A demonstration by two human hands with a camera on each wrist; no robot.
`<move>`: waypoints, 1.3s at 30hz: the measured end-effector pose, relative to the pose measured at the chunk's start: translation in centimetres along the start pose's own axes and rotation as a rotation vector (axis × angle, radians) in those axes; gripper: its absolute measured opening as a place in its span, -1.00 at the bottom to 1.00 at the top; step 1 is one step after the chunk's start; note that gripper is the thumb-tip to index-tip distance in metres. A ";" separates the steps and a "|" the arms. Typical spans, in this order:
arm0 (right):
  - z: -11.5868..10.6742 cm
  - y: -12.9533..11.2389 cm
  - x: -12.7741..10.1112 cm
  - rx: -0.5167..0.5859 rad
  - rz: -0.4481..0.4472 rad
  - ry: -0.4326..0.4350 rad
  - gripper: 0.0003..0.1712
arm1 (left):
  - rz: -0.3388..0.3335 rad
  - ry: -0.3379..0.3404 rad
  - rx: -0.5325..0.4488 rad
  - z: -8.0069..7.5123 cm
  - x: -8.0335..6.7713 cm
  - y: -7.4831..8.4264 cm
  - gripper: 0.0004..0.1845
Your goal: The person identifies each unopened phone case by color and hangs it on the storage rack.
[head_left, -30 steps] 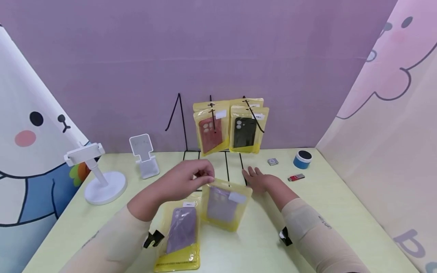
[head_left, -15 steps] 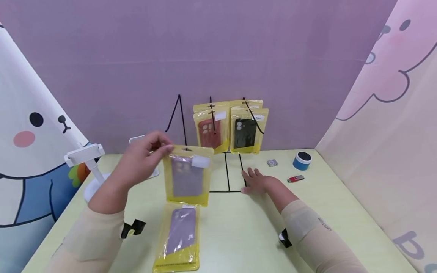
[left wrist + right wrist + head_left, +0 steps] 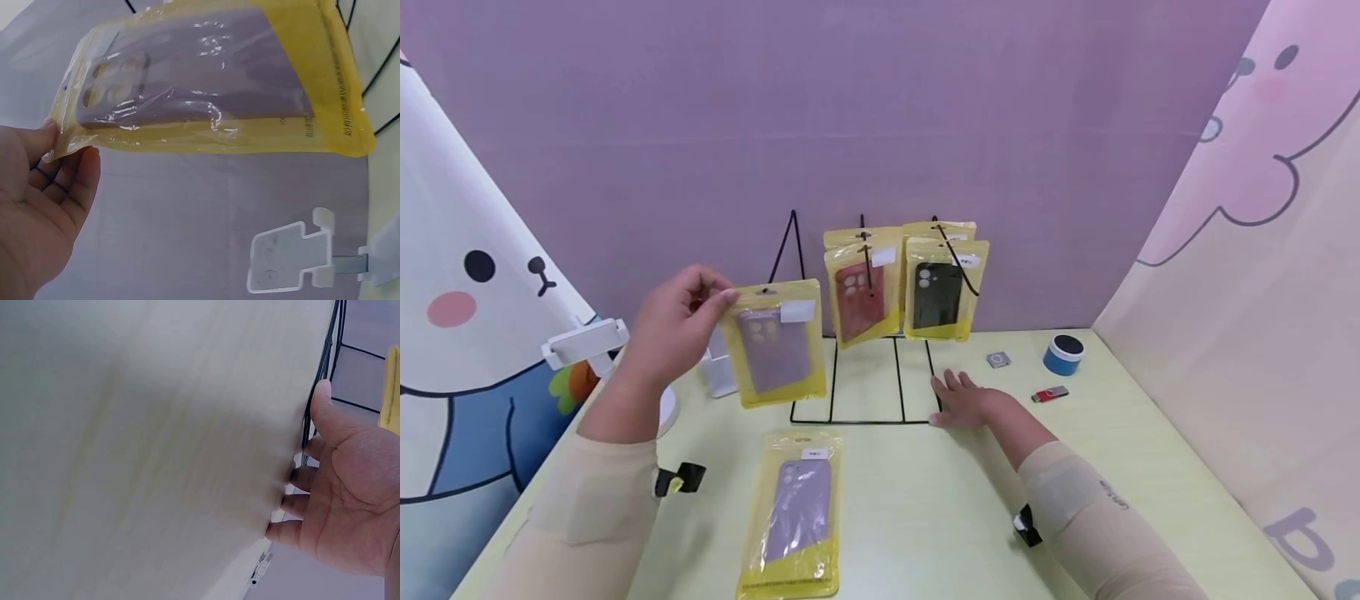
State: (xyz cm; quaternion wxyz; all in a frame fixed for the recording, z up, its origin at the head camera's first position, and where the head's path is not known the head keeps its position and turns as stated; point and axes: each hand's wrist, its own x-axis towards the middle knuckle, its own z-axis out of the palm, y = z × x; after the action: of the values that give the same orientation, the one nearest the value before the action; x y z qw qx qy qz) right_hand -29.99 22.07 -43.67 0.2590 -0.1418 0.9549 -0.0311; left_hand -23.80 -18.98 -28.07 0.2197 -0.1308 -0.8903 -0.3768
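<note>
Six yellow case packets: one (image 3: 778,342) held up, one (image 3: 793,517) flat on the surface, four (image 3: 906,279) on one wire rack (image 3: 865,400). Two white phone stands (image 3: 587,346). One blue speaker (image 3: 1063,352), one red USB stick (image 3: 1049,392), one small grey player (image 3: 997,358).

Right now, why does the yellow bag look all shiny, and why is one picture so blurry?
Left wrist view: light glints off the crinkled plastic of the held packet. Right wrist view: the table is so close it blurs into a pale smear. Head view: wide lens makes the side walls lean, but the picture is sharp.

Packet (image 3: 795,517) before rack (image 3: 880,333) (stand (image 3: 718,367) left, speaker (image 3: 1063,352) right).
</note>
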 end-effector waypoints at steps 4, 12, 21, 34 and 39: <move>0.0 0.0 -0.1 -0.012 0.004 -0.002 -0.01 | -0.025 0.000 0.005 0.5 0.4 -0.5 -0.63; 0.0 0.0 0.0 0.000 0.004 0.009 -0.01 | -0.088 -0.013 0.040 1.0 2.0 -0.4 -0.55; 0.1 0.1 0.0 -0.016 -0.011 0.013 -0.01 | -0.106 0.012 0.073 1.5 3.7 -0.5 -0.51; 0.0 0.0 -0.2 -0.017 0.012 0.020 -0.03 | -0.162 -0.014 0.153 2.2 7.8 -0.8 -0.55; 0.0 -0.1 -0.5 -0.015 0.004 0.025 -0.04 | -0.175 -0.035 0.222 2.3 9.3 -1.0 -0.55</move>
State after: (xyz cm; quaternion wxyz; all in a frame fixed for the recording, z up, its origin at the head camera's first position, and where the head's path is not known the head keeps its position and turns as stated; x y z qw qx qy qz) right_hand -29.59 22.08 -43.42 0.2459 -0.1414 0.9586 -0.0253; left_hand -32.94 -17.30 -25.56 0.1834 -0.0340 -0.9383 -0.2912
